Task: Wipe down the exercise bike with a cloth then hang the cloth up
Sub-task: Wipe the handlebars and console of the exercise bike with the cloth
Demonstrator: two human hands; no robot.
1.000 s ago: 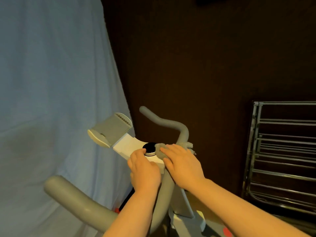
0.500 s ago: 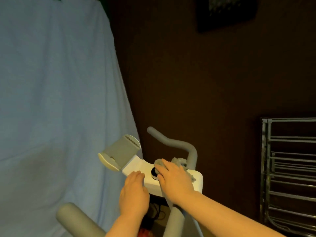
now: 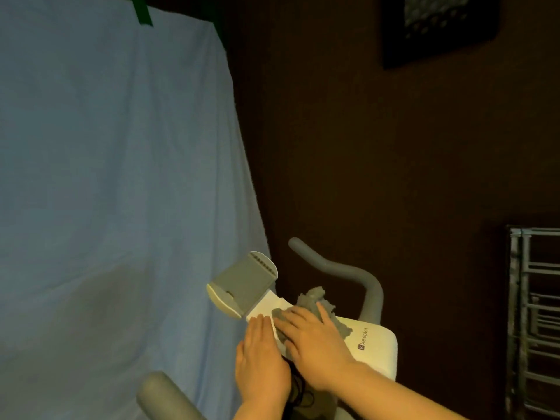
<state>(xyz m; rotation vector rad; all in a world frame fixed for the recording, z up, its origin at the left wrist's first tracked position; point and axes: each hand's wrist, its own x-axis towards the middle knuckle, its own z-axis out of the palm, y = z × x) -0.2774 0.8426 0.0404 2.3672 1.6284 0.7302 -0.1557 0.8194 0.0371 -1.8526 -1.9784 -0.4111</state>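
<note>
The exercise bike's white console (image 3: 375,344) sits at the lower middle, with a grey tablet holder (image 3: 245,283) at its far left end and grey handlebars (image 3: 342,268) curving behind. A crumpled grey cloth (image 3: 315,301) lies on the console top. My right hand (image 3: 315,344) presses flat on the cloth with its fingers stretched out toward the holder. My left hand (image 3: 260,362) rests flat against the console's near left edge, fingers straight. The console's knob is hidden under the cloth and hand.
A pale blue sheet (image 3: 115,192) hangs over the whole left side, close behind the bike. A metal drying rack (image 3: 533,322) stands at the right edge against the dark wall. A dark framed picture (image 3: 439,25) hangs high up. The near handlebar end (image 3: 163,395) juts in at the bottom.
My right hand has slid the cloth leftward over the console, covering the black knob. My left hand moved up along the console edge. The view has tilted upward.
</note>
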